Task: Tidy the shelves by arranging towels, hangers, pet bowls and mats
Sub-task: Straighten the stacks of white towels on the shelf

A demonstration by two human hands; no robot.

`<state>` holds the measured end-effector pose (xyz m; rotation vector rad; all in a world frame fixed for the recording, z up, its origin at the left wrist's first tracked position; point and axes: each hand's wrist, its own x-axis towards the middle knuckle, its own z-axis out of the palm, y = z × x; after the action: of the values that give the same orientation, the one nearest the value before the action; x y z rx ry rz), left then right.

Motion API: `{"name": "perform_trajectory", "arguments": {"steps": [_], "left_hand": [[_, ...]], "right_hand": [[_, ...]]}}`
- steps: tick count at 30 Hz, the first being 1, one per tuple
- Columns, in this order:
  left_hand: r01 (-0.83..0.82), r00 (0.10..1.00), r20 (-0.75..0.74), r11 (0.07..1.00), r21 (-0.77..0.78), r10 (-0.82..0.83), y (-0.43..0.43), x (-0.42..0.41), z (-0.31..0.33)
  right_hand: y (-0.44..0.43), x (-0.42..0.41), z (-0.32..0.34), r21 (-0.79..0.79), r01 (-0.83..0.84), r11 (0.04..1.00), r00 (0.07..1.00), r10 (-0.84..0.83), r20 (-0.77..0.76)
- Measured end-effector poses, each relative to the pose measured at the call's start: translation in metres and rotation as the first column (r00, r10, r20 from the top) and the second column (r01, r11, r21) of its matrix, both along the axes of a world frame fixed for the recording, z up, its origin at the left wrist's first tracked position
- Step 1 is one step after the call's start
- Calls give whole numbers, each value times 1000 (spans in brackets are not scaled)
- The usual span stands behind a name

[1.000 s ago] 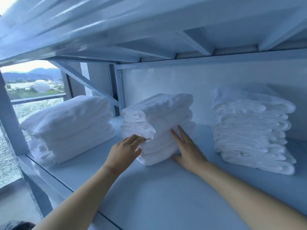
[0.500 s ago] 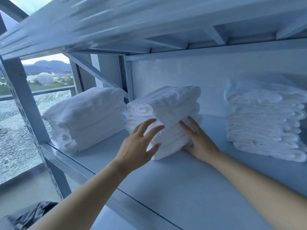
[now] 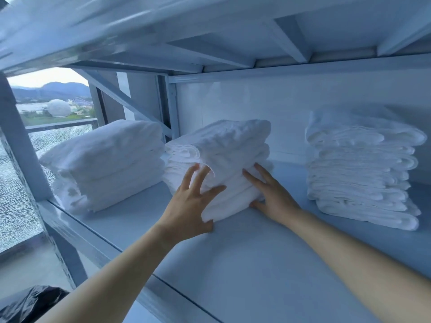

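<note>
Shelf [image 3: 268,264]: pale blue metal; three white towel stacks are carried on it in a row. The underside of the upper shelf [image 3: 163,31] is seen overhead.
Mid stack [image 3: 228,145]: folded white towels, set on the shelf btwn the other two, near the back wall. One towel's edge is seen hanging loose at the front-left corner.
Left hand [image 3: 189,206]: laid against the front-left face of the mid stack, fingers spread & straight, thumb stretched across the front. Grip released, nothing is clasped.
Right hand [image 3: 272,197]: pressed against the stack's right-front side, low down, fingers straight, thumb close to the shelf surface. Grip released as well.
Left stack [image 3: 109,159]: thicker folded towels, placed just beside the mid stack, at the shelf's left end by the upright post [image 3: 18,141].
Right stack [image 3: 359,169]: many thin folded towels, folds turned to the front, set apart from the mid stack w/ bare shelf btwn.
Window [image 3: 14,183]: seen at left beyond the frame; a white dome [image 3: 59,108] & hills are shown outside.
Black bag [image 3: 28,304]: crumpled plastic, seen at bottom left, below shelf level.
</note>
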<state>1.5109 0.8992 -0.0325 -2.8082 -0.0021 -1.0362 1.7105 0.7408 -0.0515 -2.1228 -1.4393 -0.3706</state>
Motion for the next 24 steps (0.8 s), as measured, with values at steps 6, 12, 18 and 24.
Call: {"name": "perform_trajectory", "arguments": {"steps": [6, 12, 18, 24], "left_hand": [[-9, 1000, 26, 999, 42, 8, 3, -8, -1], [-32, 999, 25, 997, 76, 31, 14, -28, 3], [-118, 993, 33, 990, 71, 116, 29, -60, 0], [-167, 986, 36, 985, 46, 165, 33, -75, 0]], "right_hand": [[13, 3, -4, 26, -28, 999, 999, 27, 17], [34, -4, -1, -25, -71, 997, 997, 72, 30], [68, -20, 1, -90, -192, 977, 980, 196, 43], [87, -31, -4, -30, -268, 963, 963, 269, 25]]}}
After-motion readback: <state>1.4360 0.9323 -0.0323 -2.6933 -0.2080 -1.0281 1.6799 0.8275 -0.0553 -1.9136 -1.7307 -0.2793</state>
